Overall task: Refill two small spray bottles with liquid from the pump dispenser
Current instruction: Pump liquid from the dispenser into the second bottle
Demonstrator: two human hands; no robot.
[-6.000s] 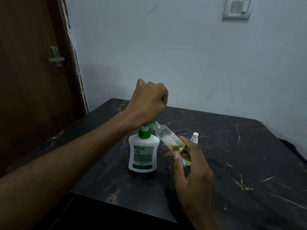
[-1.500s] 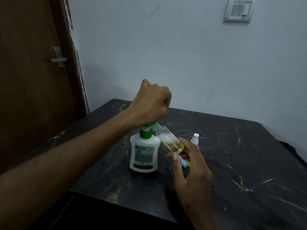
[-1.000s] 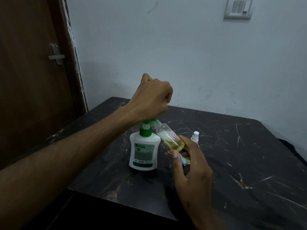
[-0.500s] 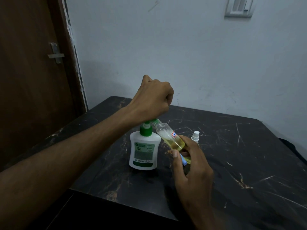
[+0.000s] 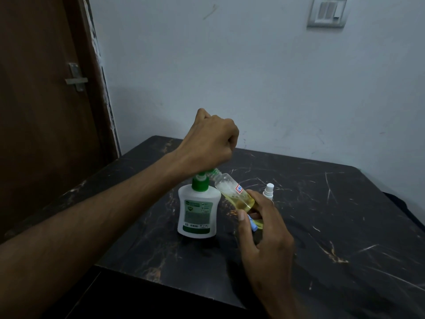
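One small spray bottle [image 5: 235, 195], light and probably slippery, lies tilted in the right hand [image 5: 264, 238], fingers closed around its lower body; the fisted left hand [image 5: 207, 143] presses the pump dispenser [image 5: 199, 210].

A white pump dispenser [image 5: 198, 212] with a green collar and a green-and-white front label is stood upright on the dark marbled surface; its pump head is covered from above. A small clear spray bottle [image 5: 235, 195], uncapped and tilted, is held with its open neck against the green nozzle; yellowish liquid fills its lower part, and a small red-and-blue sticker is seen on its side. A white sprayer top [image 5: 268, 191] is stood upright just beyond it.
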